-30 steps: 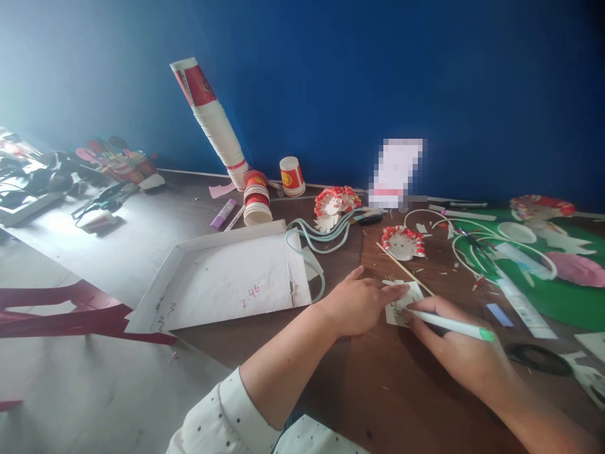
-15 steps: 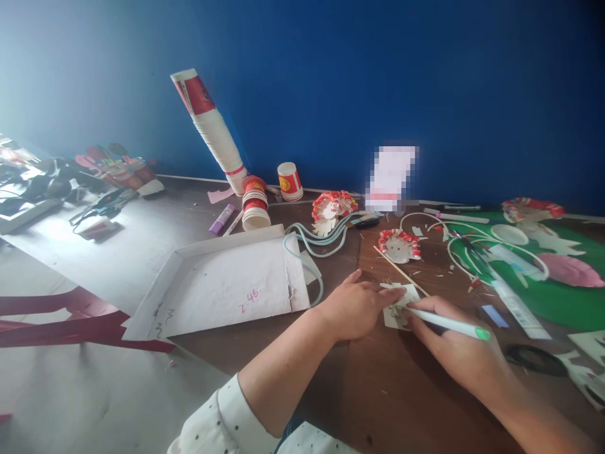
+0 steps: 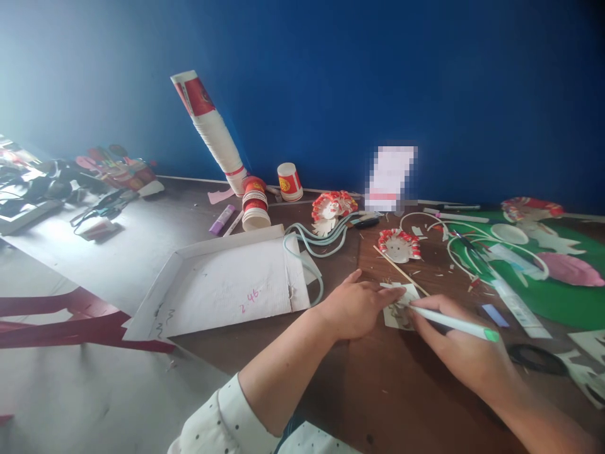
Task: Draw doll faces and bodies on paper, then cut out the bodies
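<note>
A small piece of white paper (image 3: 393, 316) with dark marks on it lies on the brown table. My left hand (image 3: 354, 308) rests flat at its left side, fingers stretched out and the index finger touching the paper. In my right hand (image 3: 466, 356) a white marker with a green end (image 3: 454, 323) is pinched, its tip over the paper's right part. A thin wooden stick (image 3: 394, 265) lies just behind the paper. Beyond it sits a cut paper cup piece with a red-and-white rim (image 3: 401, 247).
On the left stands a shallow white cardboard box lid (image 3: 222, 284). Behind it lean stacked paper cups (image 3: 217, 139), with a glue stick (image 3: 222, 218) nearby. Pale cables (image 3: 326, 243) run across the middle. Black-handled scissors (image 3: 536, 359) and a green sheet (image 3: 562, 302) are at the right.
My right hand and the marker have shifted slightly to the right, uncovering more of the marks on the paper. My left hand stays in place.
</note>
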The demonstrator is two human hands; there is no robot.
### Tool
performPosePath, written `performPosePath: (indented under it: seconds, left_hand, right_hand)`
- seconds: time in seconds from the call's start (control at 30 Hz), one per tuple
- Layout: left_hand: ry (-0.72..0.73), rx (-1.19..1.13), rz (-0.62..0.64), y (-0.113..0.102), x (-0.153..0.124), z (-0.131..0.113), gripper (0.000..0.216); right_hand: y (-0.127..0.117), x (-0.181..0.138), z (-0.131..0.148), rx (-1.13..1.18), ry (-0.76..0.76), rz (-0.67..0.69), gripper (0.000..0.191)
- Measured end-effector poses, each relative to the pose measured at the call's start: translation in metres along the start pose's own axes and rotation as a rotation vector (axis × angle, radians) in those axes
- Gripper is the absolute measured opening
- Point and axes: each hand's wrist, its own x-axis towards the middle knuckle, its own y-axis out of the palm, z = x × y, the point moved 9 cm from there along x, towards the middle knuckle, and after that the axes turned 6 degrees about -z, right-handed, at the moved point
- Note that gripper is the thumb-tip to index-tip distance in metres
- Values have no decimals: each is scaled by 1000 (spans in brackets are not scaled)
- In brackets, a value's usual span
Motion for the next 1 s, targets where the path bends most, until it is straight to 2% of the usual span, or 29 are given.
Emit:
performPosePath:
  seconds: [0.13, 0.6, 0.73, 1.0]
  left_hand:
    - [5, -24, -9, -1, -1, -1, 69]
    - [1, -26, -9, -1, -1, 0, 71]
    - [12, -24, -34, -1, -1, 0, 66]
    - [-3, -17, 5, 1, 0, 1, 70]
  right_hand:
    - [-3, 0, -4, -1, 35, -20, 22]
    - [11, -3, 0, 35, -25, 115, 18]
    - [10, -2, 1, 35, -38, 99, 17]
    - [10, -2, 0, -7, -45, 60, 17]
